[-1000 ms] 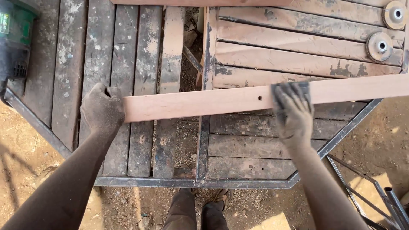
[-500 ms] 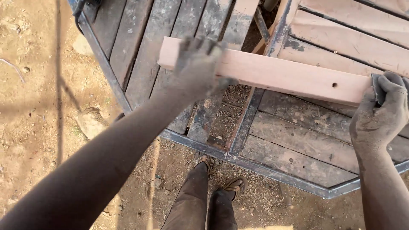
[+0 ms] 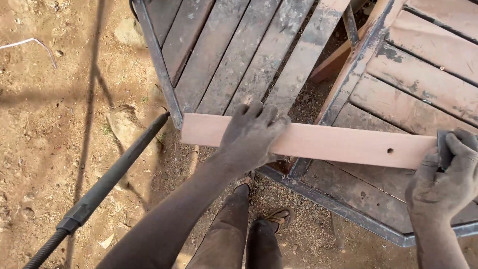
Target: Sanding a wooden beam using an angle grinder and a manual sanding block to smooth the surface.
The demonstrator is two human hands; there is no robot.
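The left hand [image 3: 251, 134] is laid flat over the plank [image 3: 318, 142], with the fingers spread wide on top. The right hand [image 3: 445, 174] is closed around the plank's right end, and a small dark pad [image 3: 443, 149] is pressed there too. The plank is held level, just above the front edge of the bench [image 3: 239, 60]. Its left end sticks out past the bench's metal corner. A small hole [image 3: 390, 150] is seen near the right end. The plank looks stiff, smooth and light, so it is likely best gripped near both ends. A black rod [image 3: 107, 182] is seen over the dirt [image 3: 50, 149] at the left. Sandals [image 3: 281, 219] are seen below.
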